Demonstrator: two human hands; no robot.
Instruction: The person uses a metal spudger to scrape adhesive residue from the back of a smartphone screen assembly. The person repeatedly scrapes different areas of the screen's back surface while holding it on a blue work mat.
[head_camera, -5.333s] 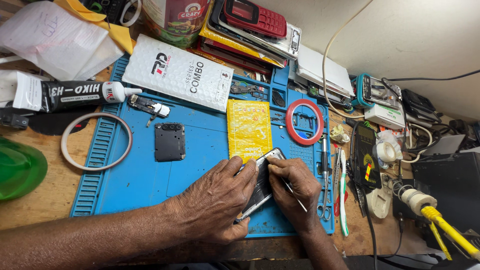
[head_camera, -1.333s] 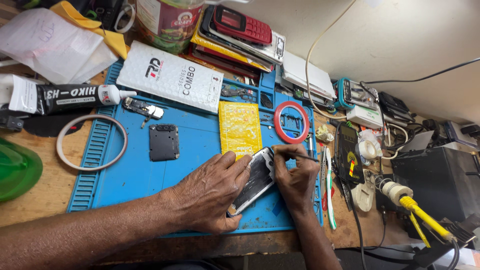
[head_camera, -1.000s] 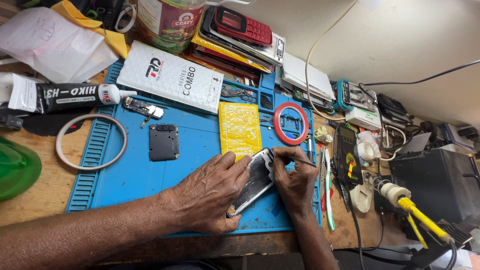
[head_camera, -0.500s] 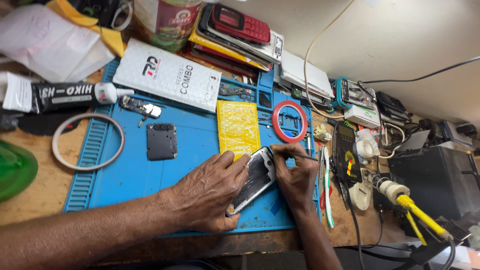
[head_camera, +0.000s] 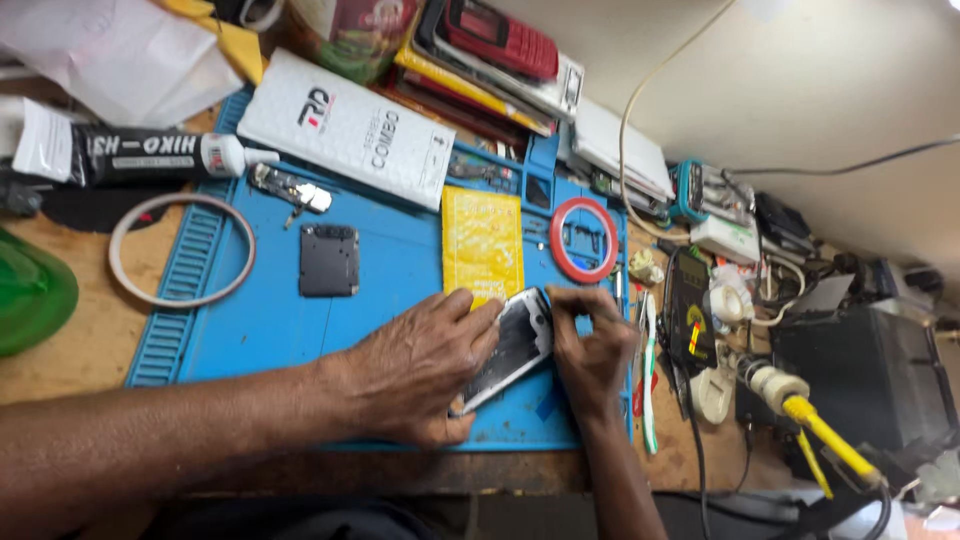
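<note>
- Head view: near the front edge of the worktop, on one blue mat (head_camera: 260, 320), the left hand (head_camera: 420, 370) pins one opened phone (head_camera: 510, 345), fingers closed along its side.
- Right hand (head_camera: 590, 350) pinches its far corner.
- The phone looks light, stiff and fragile; it is best held by the edges.
- Farther back: one yellow pouch (head_camera: 482, 245), one red ring (head_camera: 584, 240), one white box (head_camera: 345, 130).

Both hands work a phone (head_camera: 512, 345) on a blue repair mat (head_camera: 270, 320): left hand (head_camera: 415, 365) steadies it, right hand (head_camera: 590, 345) pinches its top corner.
</note>
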